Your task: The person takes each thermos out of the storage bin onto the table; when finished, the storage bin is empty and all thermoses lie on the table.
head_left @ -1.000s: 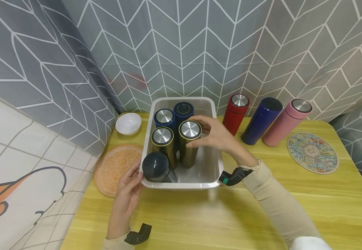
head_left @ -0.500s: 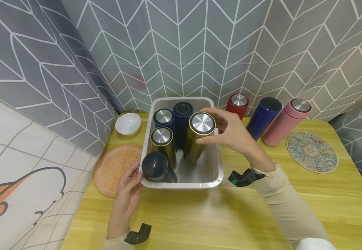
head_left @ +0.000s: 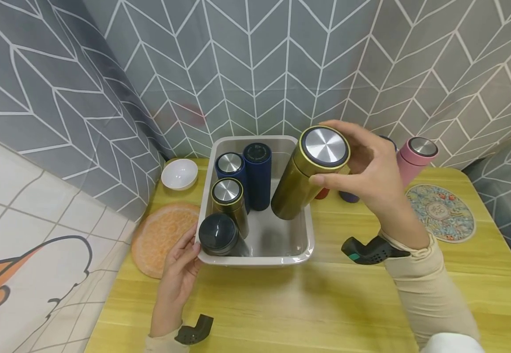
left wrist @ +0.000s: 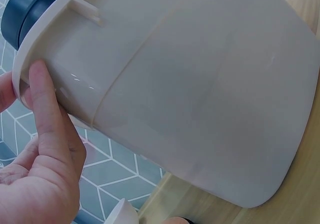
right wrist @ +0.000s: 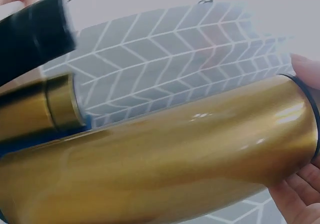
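My right hand (head_left: 366, 171) grips a gold thermos bottle (head_left: 297, 181) near its silver-topped lid, thumb in front and fingers behind. The bottle leans, its base over the right part of a white plastic bin (head_left: 301, 258). In the right wrist view the gold thermos (right wrist: 165, 154) spans the frame. My left hand (head_left: 180, 269) pinches the bin's rim at the front left corner, and in the left wrist view its fingers (left wrist: 47, 109) lie against the wall. Inside the bin stand a second gold thermos (head_left: 233, 211), two blue thermoses (head_left: 257, 179) and a black-lidded one (head_left: 218, 235).
A white bowl (head_left: 179, 174) and an orange-slice mat (head_left: 163, 240) lie left of the bin. To the right stand a pink thermos (head_left: 414, 159) and red and blue ones mostly hidden behind my right hand. A patterned round mat (head_left: 443, 213) lies at the right.
The gold thermos in my right hand has risen from among the others in the bin and shifted right, tilting. My left hand stays at the bin's corner.
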Demonstrator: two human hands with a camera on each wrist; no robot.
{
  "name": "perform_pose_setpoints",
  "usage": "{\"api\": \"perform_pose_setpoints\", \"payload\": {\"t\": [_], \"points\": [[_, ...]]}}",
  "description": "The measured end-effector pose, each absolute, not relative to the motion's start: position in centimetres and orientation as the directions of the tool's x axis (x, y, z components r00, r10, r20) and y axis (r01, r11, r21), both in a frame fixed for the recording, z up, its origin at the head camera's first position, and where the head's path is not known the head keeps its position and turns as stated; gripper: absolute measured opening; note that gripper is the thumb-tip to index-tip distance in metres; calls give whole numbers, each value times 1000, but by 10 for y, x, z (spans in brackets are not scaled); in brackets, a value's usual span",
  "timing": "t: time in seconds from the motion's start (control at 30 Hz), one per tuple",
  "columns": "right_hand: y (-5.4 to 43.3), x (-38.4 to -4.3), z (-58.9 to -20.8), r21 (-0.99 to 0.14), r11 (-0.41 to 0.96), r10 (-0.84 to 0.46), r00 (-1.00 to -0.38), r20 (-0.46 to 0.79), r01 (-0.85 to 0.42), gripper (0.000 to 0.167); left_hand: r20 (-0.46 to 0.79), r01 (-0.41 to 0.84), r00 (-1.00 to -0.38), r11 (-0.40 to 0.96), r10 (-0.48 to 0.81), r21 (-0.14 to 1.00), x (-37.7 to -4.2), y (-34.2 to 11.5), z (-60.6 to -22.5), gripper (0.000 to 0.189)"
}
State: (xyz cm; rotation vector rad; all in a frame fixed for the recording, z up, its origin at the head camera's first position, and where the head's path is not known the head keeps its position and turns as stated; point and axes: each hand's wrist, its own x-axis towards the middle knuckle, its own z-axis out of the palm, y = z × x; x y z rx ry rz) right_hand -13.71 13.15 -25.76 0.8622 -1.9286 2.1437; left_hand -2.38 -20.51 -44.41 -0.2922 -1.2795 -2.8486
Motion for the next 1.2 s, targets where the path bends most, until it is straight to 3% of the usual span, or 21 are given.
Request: {"api": "perform_pose_setpoints", "payload": {"t": [0.27,0.57,0.87,1.07,1.2], "points": [[150,-127,-241,-811,-345,-136,-830,541,-472,73,172,79,-982,-668,74,740,-25,-205,-442,47],[168,-114,-234,-793,-313,7,-836,549,-523,72,169,78,-983,-665,74,743,-26,-203,-441,46],[192,-114,-246,-787,-316,26,-834,551,-530,69,167,71,-983,-682,75,728,-25,-205,-444,47],[208,-117,-269,-875,-156,16,-887,462,-459,72,180,75,-981,-698,78,712,-24,-204,-445,47],[220,-121,-287,-937,64,77,-934,348,-344,70,173,75,-982,-687,75,722,-24,-205,-444,47]]}}
